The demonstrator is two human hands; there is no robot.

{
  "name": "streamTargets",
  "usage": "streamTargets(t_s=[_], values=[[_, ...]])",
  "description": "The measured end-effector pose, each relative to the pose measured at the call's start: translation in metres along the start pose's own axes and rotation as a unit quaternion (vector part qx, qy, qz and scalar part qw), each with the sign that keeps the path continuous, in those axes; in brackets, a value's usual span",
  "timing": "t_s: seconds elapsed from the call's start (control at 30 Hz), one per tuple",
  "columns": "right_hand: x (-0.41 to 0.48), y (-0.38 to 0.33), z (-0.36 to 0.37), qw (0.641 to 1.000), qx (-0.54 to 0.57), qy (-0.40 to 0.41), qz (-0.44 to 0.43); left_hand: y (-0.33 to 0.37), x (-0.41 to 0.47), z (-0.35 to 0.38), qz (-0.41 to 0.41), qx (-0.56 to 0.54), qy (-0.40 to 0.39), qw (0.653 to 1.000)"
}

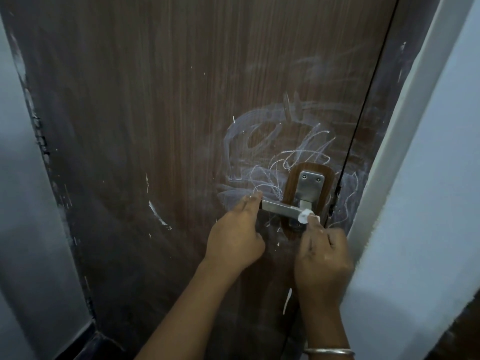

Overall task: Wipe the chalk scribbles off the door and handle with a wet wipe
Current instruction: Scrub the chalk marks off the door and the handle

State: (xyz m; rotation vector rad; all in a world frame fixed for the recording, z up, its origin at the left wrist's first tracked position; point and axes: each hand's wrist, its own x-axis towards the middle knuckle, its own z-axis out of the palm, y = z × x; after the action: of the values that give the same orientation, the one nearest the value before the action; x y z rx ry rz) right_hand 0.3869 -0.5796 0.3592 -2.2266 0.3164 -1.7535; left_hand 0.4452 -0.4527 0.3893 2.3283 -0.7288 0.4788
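Note:
A dark brown wooden door (155,126) fills the view. White chalk scribbles (272,152) and smears cover it above and left of the metal lever handle (280,208). The handle sits on a steel plate (310,181) with a wooden backing. My left hand (235,237) grips the free left end of the lever. My right hand (323,252) pinches a small white wet wipe (304,215) and presses it on the lever near its pivot.
A white door frame (405,141) and pale wall (428,229) stand close on the right, touching my right hand's side. A grey wall (15,203) is on the left. Stray chalk marks (158,214) lie lower left of the handle. A bangle (328,352) circles my right wrist.

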Motion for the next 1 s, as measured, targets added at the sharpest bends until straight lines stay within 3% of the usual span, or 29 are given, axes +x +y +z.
streamTargets(t_s=[0.13, 0.37, 0.57, 0.8, 0.9, 1.0], values=[[-0.004, 0.011, -0.006, 0.998, -0.014, -0.032, 0.051, 0.0, 0.0, 0.001, -0.002, -0.001, 0.004, 1.0], [0.025, -0.004, -0.024, 0.993, 0.084, -0.019, 0.085, -0.001, 0.0, 0.002, 0.005, -0.003, 0.012, 1.0], [0.068, -0.013, -0.02, 0.966, 0.192, -0.146, 0.093, -0.002, 0.0, 0.001, 0.006, 0.0, 0.004, 1.0], [0.089, -0.022, -0.007, 0.97, 0.019, -0.237, -0.059, -0.001, 0.0, 0.001, -0.003, 0.001, -0.006, 1.0], [0.089, -0.027, 0.003, 0.94, -0.106, -0.303, -0.115, 0.0, 0.0, -0.001, -0.001, -0.013, -0.007, 1.0], [0.086, -0.031, 0.011, 0.927, -0.107, -0.344, -0.106, 0.0, 0.0, -0.005, 0.0, -0.046, -0.009, 0.999]])
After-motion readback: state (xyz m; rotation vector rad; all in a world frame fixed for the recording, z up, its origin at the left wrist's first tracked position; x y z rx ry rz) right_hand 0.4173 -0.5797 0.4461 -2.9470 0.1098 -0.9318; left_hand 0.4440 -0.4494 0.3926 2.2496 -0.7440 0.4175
